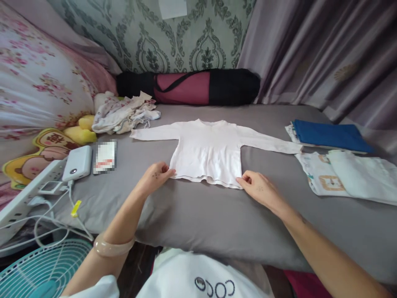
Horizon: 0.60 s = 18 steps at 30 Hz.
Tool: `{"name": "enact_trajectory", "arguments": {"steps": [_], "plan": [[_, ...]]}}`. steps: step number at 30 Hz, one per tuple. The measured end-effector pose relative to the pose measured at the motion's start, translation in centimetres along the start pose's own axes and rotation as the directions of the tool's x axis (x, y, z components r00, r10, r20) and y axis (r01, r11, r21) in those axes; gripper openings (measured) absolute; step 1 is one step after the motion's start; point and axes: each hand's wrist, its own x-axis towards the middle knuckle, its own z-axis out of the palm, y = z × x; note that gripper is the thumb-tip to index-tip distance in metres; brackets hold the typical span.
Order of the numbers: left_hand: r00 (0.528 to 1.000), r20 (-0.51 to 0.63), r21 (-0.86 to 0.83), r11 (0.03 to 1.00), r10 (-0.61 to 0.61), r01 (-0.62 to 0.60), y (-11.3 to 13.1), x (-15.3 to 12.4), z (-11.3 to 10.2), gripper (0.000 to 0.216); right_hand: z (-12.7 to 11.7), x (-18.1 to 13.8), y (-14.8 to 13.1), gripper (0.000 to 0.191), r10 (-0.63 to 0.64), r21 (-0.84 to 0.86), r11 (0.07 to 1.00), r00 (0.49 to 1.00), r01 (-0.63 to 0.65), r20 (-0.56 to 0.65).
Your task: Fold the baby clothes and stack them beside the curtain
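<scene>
A small white long-sleeved shirt [206, 153] lies flat on the grey bed sheet [198, 219], its sleeves spread out to both sides and its collar facing away from me. My left hand [156, 176] pinches the shirt's lower left corner between thumb and fingers. At the lower right corner, my right hand [256, 186] grips the hem in the same way. The hem between the two hands is slightly wavy, and some wrinkles run up the front of the shirt.
Folded blue cloth [331, 134] and folded white printed cloths [344, 176] lie at the right. Crumpled clothes [125, 114] sit back left. A power bank [77, 162], power strip [34, 194] and cables are at the left, above a teal fan [46, 269]. A long bag [186, 87] lies along the wall.
</scene>
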Motion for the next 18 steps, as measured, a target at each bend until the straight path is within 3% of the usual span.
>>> {"name": "enact_trajectory", "arguments": {"steps": [4, 7, 10, 14, 18], "plan": [[0.998, 0.034, -0.313, 0.947, -0.062, 0.069, -0.4, 0.0, -0.1, 0.043, 0.2, -0.1, 0.2, 0.027, 0.085, 0.214, 0.974, 0.996, -0.079, -0.019], [0.996, 0.027, -0.390, 0.917, -0.080, 0.084, -1.2, 0.0, -0.2, 0.051, 0.5, 0.3, 0.9, 0.023, 0.147, 0.377, 0.915, 0.989, -0.145, 0.022], [0.999, -0.007, -0.321, 0.946, -0.035, 0.031, -1.8, 0.0, -0.3, 0.058, 0.5, 0.6, 1.6, 0.023, 0.081, 0.358, 0.931, 0.997, -0.069, -0.018], [0.999, 0.028, -0.126, 0.991, 0.038, -0.034, -1.9, -0.1, -0.4, 0.052, 0.2, 0.4, 1.6, 0.030, -0.036, 0.166, 0.985, 0.999, 0.038, -0.015], [0.996, 0.022, 0.097, 0.991, 0.089, -0.091, -2.2, -0.1, -0.3, 0.047, -0.2, -0.4, 0.6, 0.034, -0.071, 0.001, 0.998, 0.997, 0.071, 0.034]]}}
